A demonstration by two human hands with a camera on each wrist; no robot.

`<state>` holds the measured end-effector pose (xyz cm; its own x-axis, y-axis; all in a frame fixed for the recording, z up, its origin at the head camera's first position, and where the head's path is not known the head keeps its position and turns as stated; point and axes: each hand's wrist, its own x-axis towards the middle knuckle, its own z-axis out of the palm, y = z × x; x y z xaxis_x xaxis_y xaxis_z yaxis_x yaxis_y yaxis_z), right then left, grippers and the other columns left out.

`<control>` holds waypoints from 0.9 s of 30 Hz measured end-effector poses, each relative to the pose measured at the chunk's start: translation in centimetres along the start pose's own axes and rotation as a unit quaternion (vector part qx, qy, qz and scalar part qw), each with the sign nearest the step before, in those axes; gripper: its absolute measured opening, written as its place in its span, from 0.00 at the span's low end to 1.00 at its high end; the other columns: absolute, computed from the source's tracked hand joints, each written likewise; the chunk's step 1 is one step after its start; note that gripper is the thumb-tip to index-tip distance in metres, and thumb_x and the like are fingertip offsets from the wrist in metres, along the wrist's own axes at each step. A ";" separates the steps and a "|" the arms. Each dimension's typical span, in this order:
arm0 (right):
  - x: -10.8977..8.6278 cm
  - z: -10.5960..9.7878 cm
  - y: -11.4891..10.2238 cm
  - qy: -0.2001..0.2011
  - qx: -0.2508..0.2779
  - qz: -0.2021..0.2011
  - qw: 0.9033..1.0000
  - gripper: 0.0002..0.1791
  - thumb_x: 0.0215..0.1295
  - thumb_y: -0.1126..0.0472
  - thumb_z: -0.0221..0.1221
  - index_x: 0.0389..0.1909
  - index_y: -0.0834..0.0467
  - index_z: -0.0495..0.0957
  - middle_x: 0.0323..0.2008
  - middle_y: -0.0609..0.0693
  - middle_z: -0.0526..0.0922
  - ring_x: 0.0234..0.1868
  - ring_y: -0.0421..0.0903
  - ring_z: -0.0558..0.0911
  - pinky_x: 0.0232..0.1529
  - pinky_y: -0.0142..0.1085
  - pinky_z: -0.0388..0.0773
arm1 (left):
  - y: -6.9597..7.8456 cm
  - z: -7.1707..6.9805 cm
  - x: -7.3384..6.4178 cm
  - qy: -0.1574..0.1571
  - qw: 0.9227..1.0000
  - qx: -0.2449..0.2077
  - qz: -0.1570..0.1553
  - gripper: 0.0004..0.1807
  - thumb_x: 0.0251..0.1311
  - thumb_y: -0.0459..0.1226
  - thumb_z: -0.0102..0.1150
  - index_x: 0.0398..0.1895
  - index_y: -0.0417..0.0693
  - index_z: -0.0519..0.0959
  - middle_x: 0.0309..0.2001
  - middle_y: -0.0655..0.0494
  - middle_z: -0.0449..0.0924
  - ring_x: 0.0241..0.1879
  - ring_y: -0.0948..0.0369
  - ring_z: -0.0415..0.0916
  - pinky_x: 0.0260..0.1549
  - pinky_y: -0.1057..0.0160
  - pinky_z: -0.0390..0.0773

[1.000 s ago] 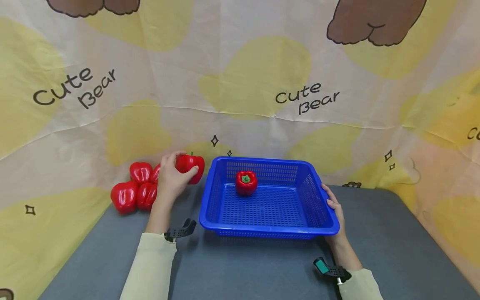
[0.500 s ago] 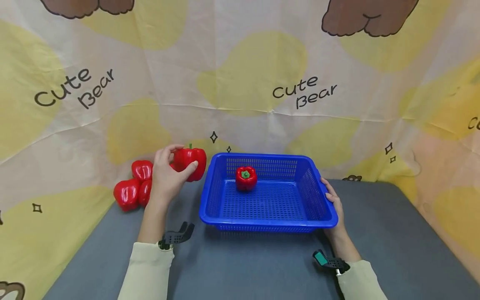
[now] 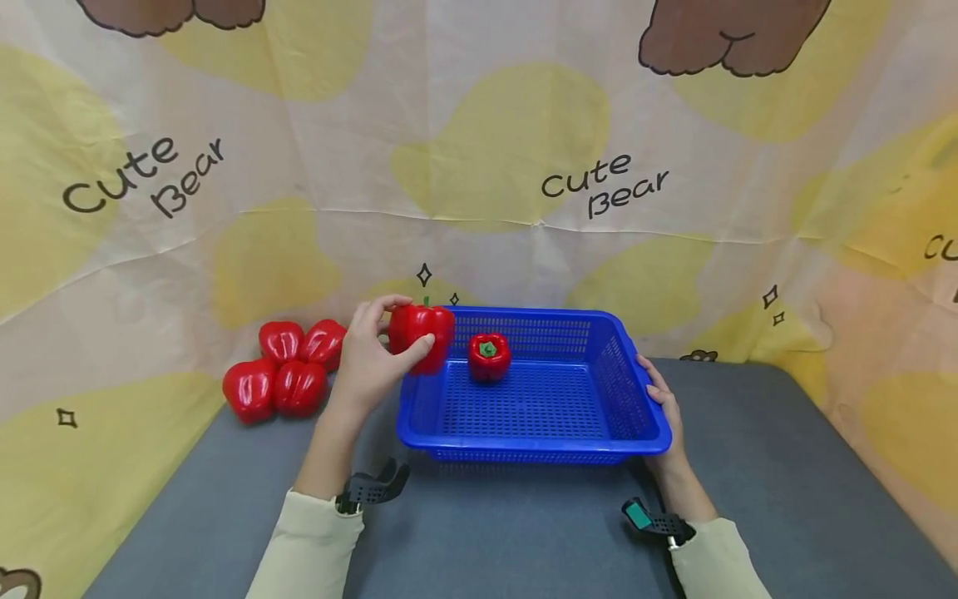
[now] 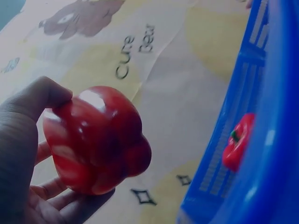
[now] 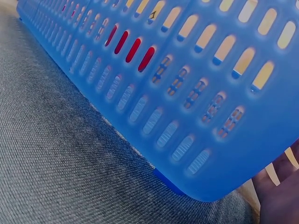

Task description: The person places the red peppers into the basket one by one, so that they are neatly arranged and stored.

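Note:
My left hand (image 3: 374, 358) holds a glossy red bell pepper (image 3: 421, 337) with a green stem, thumb on the near side and fingers behind it. In the head view this pepper overlaps the left rim of the blue plastic basket (image 3: 516, 455). The left wrist view shows the held pepper (image 4: 98, 144) from its lobed underside, apart from the basket wall (image 4: 252, 84). Inside the basket sits another red pepper (image 3: 489, 358), its stem toward me. My right hand (image 3: 669, 420) grips the basket's right side, fingertips at the rim.
Several red peppers (image 3: 299, 388) lie clustered on the grey table (image 3: 509, 532), left of the basket. Behind the table hangs a patterned cloth (image 3: 479, 166) with printed words and bear shapes. A dark camera strap sits on each wrist.
My left hand has moved right with the pepper, from near the cluster to the basket's left rim. The clustered peppers show more fully. My right hand stays at the basket's side.

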<state>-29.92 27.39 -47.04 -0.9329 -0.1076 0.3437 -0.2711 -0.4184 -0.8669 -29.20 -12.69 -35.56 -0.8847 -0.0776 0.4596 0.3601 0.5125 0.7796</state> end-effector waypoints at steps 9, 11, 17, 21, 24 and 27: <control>0.0 0.0 0.0 0.007 0.007 0.013 1.000 0.27 0.81 0.61 0.30 0.78 0.56 0.52 0.69 0.44 0.69 0.64 0.41 0.77 0.58 0.34 0.82 | 1.0 3.0 -0.6 -0.021 0.999 0.031 -0.008 0.32 0.53 0.46 0.73 0.62 0.56 0.74 0.62 0.49 0.72 0.58 0.49 0.74 0.48 0.44 0.86; 0.0 0.0 0.0 0.006 0.009 0.013 1.000 0.27 0.81 0.61 0.30 0.78 0.55 0.52 0.70 0.44 0.69 0.64 0.41 0.77 0.58 0.34 0.82 | 1.0 3.6 -0.8 -0.021 0.999 0.043 -0.017 0.31 0.53 0.47 0.73 0.62 0.58 0.74 0.62 0.49 0.72 0.59 0.49 0.74 0.48 0.44 0.86; 0.0 -0.1 0.1 0.003 0.013 0.012 1.000 0.27 0.81 0.60 0.30 0.78 0.55 0.53 0.69 0.43 0.70 0.64 0.41 0.78 0.59 0.35 0.82 | 0.8 4.6 -1.0 -0.032 0.997 0.053 -0.039 0.30 0.54 0.50 0.71 0.61 0.58 0.75 0.60 0.50 0.75 0.58 0.49 0.77 0.45 0.46 0.87; 0.0 0.0 0.1 0.008 0.001 0.016 1.000 0.27 0.81 0.60 0.30 0.78 0.55 0.52 0.70 0.43 0.70 0.65 0.41 0.77 0.59 0.35 0.82 | 0.4 4.9 -1.1 -0.050 0.998 0.041 -0.026 0.29 0.54 0.50 0.71 0.60 0.57 0.76 0.60 0.52 0.75 0.56 0.50 0.77 0.44 0.48 0.87; 0.0 0.0 0.0 0.006 -0.001 0.014 1.000 0.27 0.81 0.60 0.30 0.78 0.55 0.52 0.70 0.43 0.70 0.64 0.41 0.77 0.59 0.35 0.82 | 0.2 5.2 -1.1 -0.061 0.998 0.032 -0.009 0.29 0.54 0.48 0.72 0.59 0.56 0.75 0.60 0.52 0.75 0.56 0.50 0.77 0.44 0.49 0.88; 0.0 0.1 0.0 0.006 -0.002 0.013 1.000 0.27 0.81 0.60 0.30 0.78 0.55 0.52 0.70 0.43 0.70 0.64 0.41 0.77 0.59 0.34 0.82 | 0.1 5.4 -1.1 -0.066 0.998 0.023 0.001 0.29 0.54 0.47 0.72 0.59 0.55 0.75 0.60 0.52 0.75 0.55 0.50 0.77 0.44 0.49 0.88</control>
<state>-29.93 27.28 -47.01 -0.9424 -0.1074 0.3168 -0.2477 -0.4124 -0.8767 -29.75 -7.88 -38.30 -0.9166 0.0359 0.3982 0.3504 0.5519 0.7567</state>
